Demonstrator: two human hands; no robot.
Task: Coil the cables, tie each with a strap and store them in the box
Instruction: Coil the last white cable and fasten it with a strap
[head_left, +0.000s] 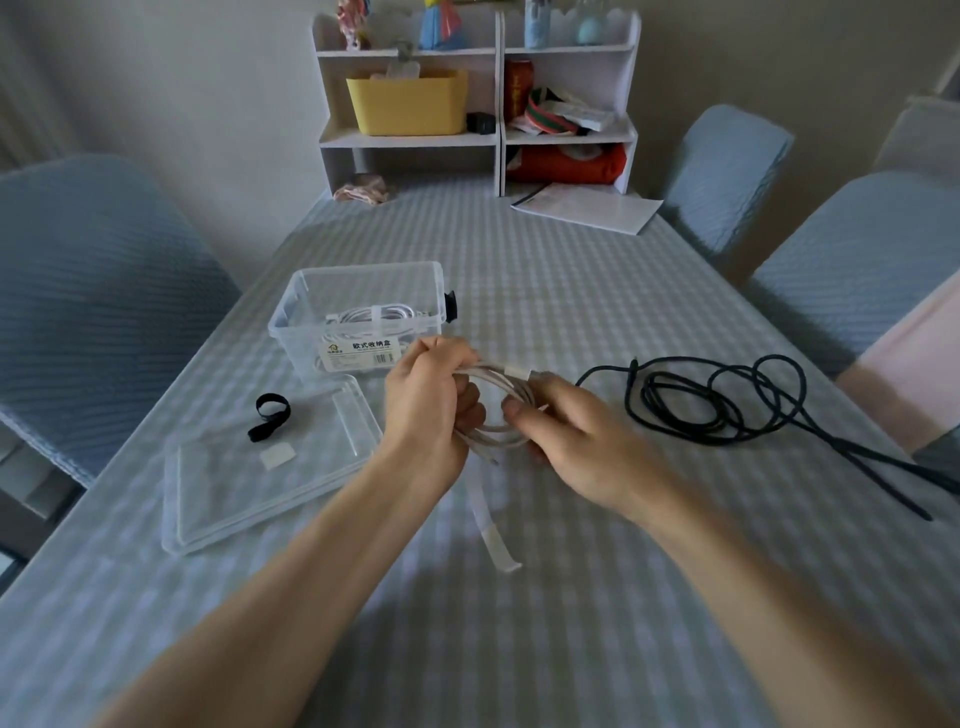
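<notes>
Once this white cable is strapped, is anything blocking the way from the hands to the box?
Nothing visible does. The clear box stands open just beyond the left hand; its lid lies on the table, off to the near side. The white cable is held by both hands, the right hand included. One tied white coil already lies inside.

Dim, soft daylight; faint shadows, slight motion blur, wide-angle bending at edges

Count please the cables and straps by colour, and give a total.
White cables: 2, one in the box, one held by both hands
Black cables: 1
White straps: 1
Black straps: 1
Total: 5
</notes>
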